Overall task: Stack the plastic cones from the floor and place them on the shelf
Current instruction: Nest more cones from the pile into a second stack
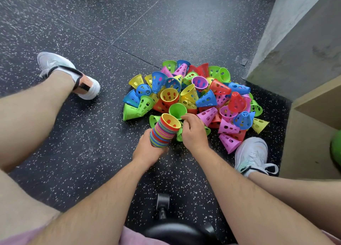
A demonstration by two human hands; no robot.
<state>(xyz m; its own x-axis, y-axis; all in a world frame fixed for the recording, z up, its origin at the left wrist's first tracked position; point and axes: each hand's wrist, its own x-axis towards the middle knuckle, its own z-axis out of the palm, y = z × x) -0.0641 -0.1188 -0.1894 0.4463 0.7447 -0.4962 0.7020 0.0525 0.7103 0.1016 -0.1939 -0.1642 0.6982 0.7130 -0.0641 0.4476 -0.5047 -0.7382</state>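
On the floor, my left hand grips the stack of cones. My right hand pinches a green cone beside it.

The floor around you is black rubber tiling flecked with white, with straight seams crossing the far half under soft, even light. A grey concrete wall rises at far right, with a scrap of grey tape on the floor at its foot. Nearer on the right stands a pale wooden shelf unit with something green at its right edge. At the near edge you have a black stool seat, with a caster just beyond it.
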